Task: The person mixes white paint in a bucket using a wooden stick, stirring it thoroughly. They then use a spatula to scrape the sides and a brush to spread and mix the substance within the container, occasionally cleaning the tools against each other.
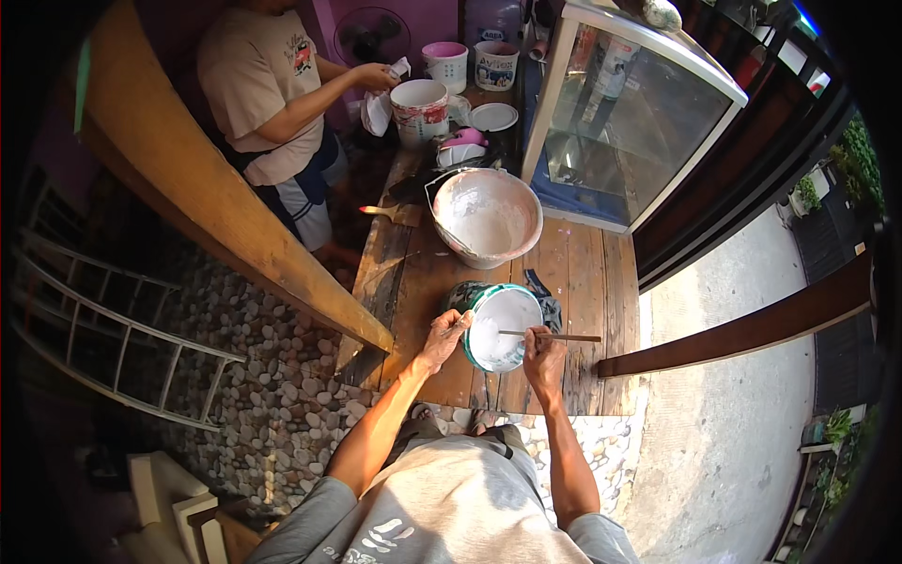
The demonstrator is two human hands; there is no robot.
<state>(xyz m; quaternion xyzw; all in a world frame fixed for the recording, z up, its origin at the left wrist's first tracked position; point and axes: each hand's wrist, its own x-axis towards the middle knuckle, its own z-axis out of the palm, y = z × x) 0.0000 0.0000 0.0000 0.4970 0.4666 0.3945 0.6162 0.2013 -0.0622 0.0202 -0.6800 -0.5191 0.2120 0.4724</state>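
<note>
A bucket of white paint (pixel 498 354) with a green rim stands at the near part of the wooden table. My left hand (pixel 443 340) is closed on the left side of its rim. In my right hand (pixel 544 357) I grip a thin wooden stick (pixel 584 337), held nearly level across the bucket; its left end reaches the white paint. Just beyond is a larger whitish basin (pixel 488 214) with a wire handle, its inside smeared with paint. To the left of that lies a paintbrush (pixel 393 214). A dark crumpled cloth (pixel 545 299) sits behind the bucket's right side.
Another person (pixel 272 103) stands at the far left, holding something white above a paint-stained pail (pixel 419 111). A glass display case (pixel 629 122) occupies the table's far right. Slanting wooden posts (pixel 254 226) flank the table (pixel 592 282). A metal ladder (pixel 122 329) is on the left.
</note>
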